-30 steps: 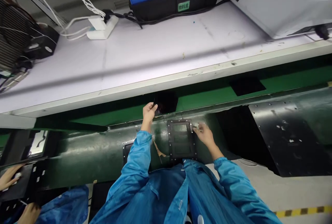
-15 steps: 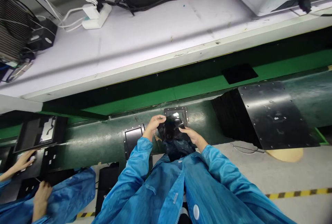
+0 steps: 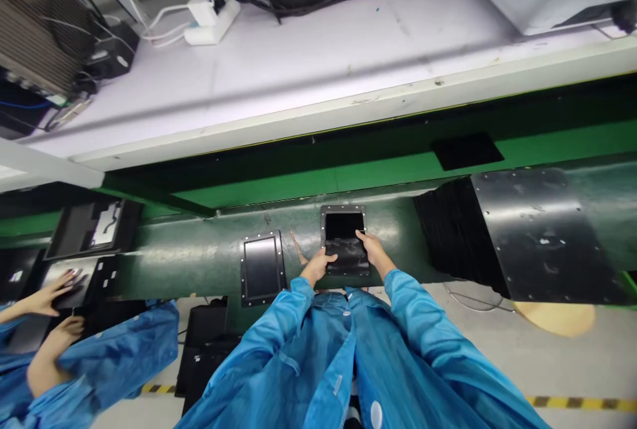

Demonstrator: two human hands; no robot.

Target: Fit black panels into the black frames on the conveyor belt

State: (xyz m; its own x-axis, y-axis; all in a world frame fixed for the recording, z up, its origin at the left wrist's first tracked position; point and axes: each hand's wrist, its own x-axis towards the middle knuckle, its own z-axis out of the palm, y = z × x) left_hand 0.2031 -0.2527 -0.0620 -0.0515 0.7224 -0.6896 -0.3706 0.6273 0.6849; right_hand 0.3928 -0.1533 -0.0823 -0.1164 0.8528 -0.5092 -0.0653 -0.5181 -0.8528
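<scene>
1. Black glossy panel (image 3: 344,225), held tilted above the frame half a second ago, now lies over the opening of the dark screw-rimmed frame (image 3: 343,208) on the green bench (image 3: 189,263). I judge that the work has gone from carrying to placing; whether the panel is fully seated cannot be told.

2. The left hand (image 3: 318,266) has come nearer the body and is at the frame's near left side, thumb reaching in over the panel.

3. The right hand (image 3: 373,250) comes in from the right, fingertips on the panel's right part, farther off than the left hand.

4. Both hands touch the panel; whether either closes around its edge cannot be told.

5. Another framed panel (image 3: 263,266) lies apart to the left; stacked black plates (image 3: 540,230) stand right.
</scene>
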